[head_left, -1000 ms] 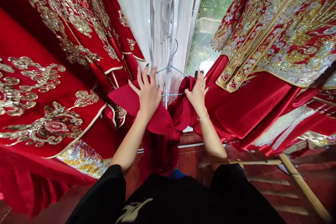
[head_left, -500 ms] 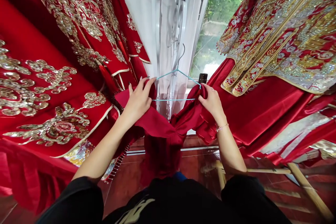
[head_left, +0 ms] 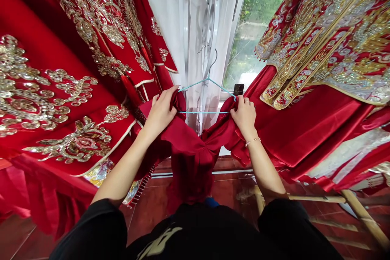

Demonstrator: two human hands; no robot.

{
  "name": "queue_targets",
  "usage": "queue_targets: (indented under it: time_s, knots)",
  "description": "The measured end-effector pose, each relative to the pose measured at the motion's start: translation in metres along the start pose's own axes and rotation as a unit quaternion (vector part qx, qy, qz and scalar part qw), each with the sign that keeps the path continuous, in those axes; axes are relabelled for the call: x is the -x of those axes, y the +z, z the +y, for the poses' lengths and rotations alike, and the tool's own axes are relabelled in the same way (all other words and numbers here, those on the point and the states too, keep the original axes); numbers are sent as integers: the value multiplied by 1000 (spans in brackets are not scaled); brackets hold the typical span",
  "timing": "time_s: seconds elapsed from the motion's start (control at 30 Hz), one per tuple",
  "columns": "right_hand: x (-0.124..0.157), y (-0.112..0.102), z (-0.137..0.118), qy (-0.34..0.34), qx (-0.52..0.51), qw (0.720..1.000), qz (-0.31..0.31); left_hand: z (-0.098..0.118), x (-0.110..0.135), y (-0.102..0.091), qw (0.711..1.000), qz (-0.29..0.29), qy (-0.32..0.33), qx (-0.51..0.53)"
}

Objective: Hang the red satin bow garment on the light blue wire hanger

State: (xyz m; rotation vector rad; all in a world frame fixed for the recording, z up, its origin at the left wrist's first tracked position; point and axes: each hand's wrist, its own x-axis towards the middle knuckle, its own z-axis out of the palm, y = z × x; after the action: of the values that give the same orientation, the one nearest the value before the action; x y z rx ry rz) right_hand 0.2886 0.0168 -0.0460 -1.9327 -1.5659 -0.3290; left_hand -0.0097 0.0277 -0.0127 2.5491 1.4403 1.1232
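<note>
White curtain (head_left: 170, 16) and clear window glass (head_left: 258, 20) stand beyond left hand (head_left: 161, 113) and right hand (head_left: 245, 118). Each closes on crimson cloth garment (head_left: 189, 140), draped between them at opposite ends of thin pale-blue hanger (head_left: 209, 78). Suggest keeping hanger level, seating cloth evenly before easing either grip. Dark-red tiled floor (head_left: 146, 203) lies below; bead-embroidered red garments (head_left: 329, 48) flank both hands.

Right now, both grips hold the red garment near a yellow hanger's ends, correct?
Not yellow: the head view shows a light-blue hanger. The left grip and right grip do hold the red garment near the hanger's ends.
</note>
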Motion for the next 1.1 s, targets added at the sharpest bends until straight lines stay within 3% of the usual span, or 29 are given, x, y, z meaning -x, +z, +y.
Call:
queue_targets:
  time_s: [0.1,0.17,0.27,0.37,0.53,0.67,0.83,1.0,1.1]
  knots:
    - [-5,-3,-11,25,41,999,-24,3,4,9,995,80,-27,-45]
    - [-6,-9,-16,25,59,997,-45,5,5,11,992,98,-47,-69]
    - [-6,-21,-17,20,72,996,-57,-1,2,4,993,74,-76,-47]
    - [-4,-32,-13,13,90,993,-70,-21,-8,-14,994,40,-101,30]
    - [0,-41,-10,-9,107,990,-92,-46,-17,-34,986,-35,-94,133]
    - [3,-41,-13,-4,118,988,-99,-32,-13,-27,994,-36,-83,69]
    - [5,-43,-14,-2,106,990,-95,-16,-11,-10,989,-17,-123,-76]
    - [9,-44,-15,15,88,991,-102,-11,-18,5,984,18,-132,-120]
    - [5,-43,-16,28,82,993,-76,-3,-24,6,975,-2,-140,-174]
